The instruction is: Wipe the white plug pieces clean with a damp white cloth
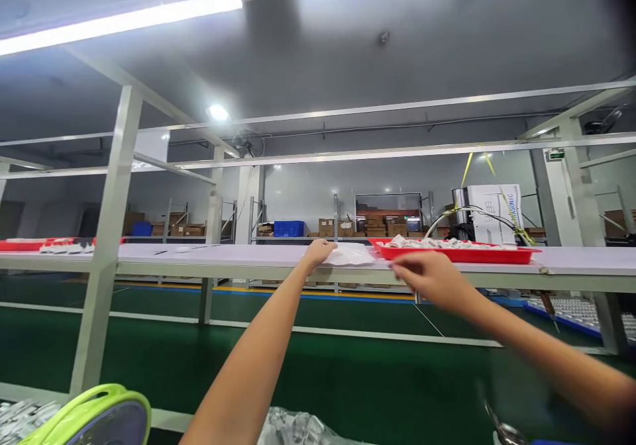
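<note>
Past the green fan [94, 418], the left hand [318, 253] presses the clear bag [350, 254] flat; the right hand [427, 276], grip loosely open, should pinch its edge squarely.

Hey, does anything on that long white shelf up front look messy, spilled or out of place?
Nothing stands out. The red tray sits flat on the shelf, its small white pieces heaped inside. The left hand rests on a clear plastic bag; the right hand hovers by the tray's near edge.

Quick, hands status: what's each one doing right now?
Left hand: open, resting on the clear plastic bag on the shelf.
Right hand: fingers curled near the red tray; grip cannot be told.
</note>
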Motion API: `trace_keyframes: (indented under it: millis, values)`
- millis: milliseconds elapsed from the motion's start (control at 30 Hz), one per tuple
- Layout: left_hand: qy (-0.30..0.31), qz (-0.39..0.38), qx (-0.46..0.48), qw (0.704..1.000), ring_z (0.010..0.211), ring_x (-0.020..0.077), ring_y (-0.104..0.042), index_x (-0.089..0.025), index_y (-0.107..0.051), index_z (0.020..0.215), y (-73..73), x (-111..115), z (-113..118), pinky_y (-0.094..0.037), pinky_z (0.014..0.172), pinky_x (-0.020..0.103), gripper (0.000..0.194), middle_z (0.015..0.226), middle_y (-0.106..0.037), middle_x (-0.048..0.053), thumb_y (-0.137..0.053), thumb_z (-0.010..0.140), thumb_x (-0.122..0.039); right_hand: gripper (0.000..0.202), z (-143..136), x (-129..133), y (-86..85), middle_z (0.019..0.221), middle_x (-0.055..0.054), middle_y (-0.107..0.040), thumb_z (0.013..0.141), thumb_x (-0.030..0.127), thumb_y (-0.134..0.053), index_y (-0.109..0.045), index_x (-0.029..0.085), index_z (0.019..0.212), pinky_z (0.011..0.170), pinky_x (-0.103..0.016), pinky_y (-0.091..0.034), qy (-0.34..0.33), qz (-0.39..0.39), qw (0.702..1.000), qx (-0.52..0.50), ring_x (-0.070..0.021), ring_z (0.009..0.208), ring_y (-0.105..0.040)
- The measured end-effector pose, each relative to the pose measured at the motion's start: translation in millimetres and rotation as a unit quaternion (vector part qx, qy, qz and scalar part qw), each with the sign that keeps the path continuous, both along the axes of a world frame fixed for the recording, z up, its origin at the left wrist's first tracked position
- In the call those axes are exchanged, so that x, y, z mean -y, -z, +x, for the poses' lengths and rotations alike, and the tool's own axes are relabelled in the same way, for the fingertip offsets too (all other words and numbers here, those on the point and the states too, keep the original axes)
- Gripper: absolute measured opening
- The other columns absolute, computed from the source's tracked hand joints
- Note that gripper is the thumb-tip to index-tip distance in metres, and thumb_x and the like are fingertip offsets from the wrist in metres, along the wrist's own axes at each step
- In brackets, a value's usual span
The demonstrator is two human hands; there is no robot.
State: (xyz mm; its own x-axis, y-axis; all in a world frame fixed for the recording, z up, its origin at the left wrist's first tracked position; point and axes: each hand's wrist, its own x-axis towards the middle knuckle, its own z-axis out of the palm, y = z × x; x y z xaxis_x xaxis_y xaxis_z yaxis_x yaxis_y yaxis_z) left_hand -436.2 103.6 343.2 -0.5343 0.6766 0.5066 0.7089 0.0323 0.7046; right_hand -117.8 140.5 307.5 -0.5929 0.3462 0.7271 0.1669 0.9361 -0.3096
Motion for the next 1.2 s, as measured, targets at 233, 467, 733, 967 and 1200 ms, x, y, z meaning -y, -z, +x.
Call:
trace_keyframes:
  millis: [233, 467, 733, 967, 1200]
  values:
    - [0.018, -0.016, -0.026, 0.999, 0.106, 0.0246, -0.067, -0.018, -0.064, 0.123, 4.9, -9, -13, -0.059, 0.089, 0.045, 0.033, 0.126, -0.066, 0.009, -0.064, 0.097, -0.037, 0.026, -169, -64, -61.5, 0.100, -0.003, -0.072, 0.099, 0.040, -0.063, -0.069, 0.016, 0.103, 0.079, -0.037, -0.059, 0.001, -0.020, 0.999, -0.025, -0.0168, 0.084, -0.070]
    - [0.030, -0.007, -0.059, 0.998, 0.092, 0.0210, -0.069, -0.015, -0.068, 0.108, 8.8, -10, -16, -0.059, 0.081, 0.039, 0.030, 0.108, -0.070, 0.005, -0.065, 0.096, -0.042, 0.026, -189, -93, -28.7, 0.104, -0.004, -0.072, 0.098, 0.040, -0.065, -0.069, 0.016, 0.105, 0.078, -0.036, -0.059, 0.006, -0.056, 0.998, -0.028, -0.0178, 0.087, -0.069]
    - [0.039, -0.001, -0.083, 0.996, 0.078, 0.0171, -0.065, -0.015, -0.069, 0.086, 8.6, -5, -8, -0.053, 0.075, 0.034, 0.031, 0.084, -0.069, 0.001, -0.072, 0.089, -0.045, 0.025, -183, -95, -24.7, 0.096, -0.002, -0.071, 0.096, 0.039, -0.067, -0.070, 0.014, 0.099, 0.070, -0.031, -0.059, -0.022, -0.068, 0.997, 0.015, -0.0157, 0.078, -0.068]
    - [0.042, -0.010, -0.102, 0.994, 0.087, 0.0190, -0.067, -0.015, -0.069, 0.090, 9.0, -7, -12, -0.055, 0.083, 0.038, 0.026, 0.092, -0.071, 0.002, -0.072, 0.090, -0.041, 0.024, -182, -96, -26.4, 0.098, -0.002, -0.071, 0.096, 0.038, -0.067, -0.069, 0.015, 0.102, 0.070, -0.032, -0.059, -0.039, -0.065, 0.996, 0.037, -0.0155, 0.079, -0.069]
    - [0.041, -0.033, -0.112, 0.992, 0.093, 0.0204, -0.068, -0.015, -0.069, 0.095, 8.9, -8, -15, -0.056, 0.086, 0.041, 0.024, 0.098, -0.071, 0.003, -0.071, 0.092, -0.039, 0.024, -183, -99, -24.7, 0.097, -0.002, -0.072, 0.096, 0.038, -0.067, -0.070, 0.015, 0.101, 0.069, -0.030, -0.058, -0.045, -0.064, 0.996, 0.034, -0.0152, 0.078, -0.068]
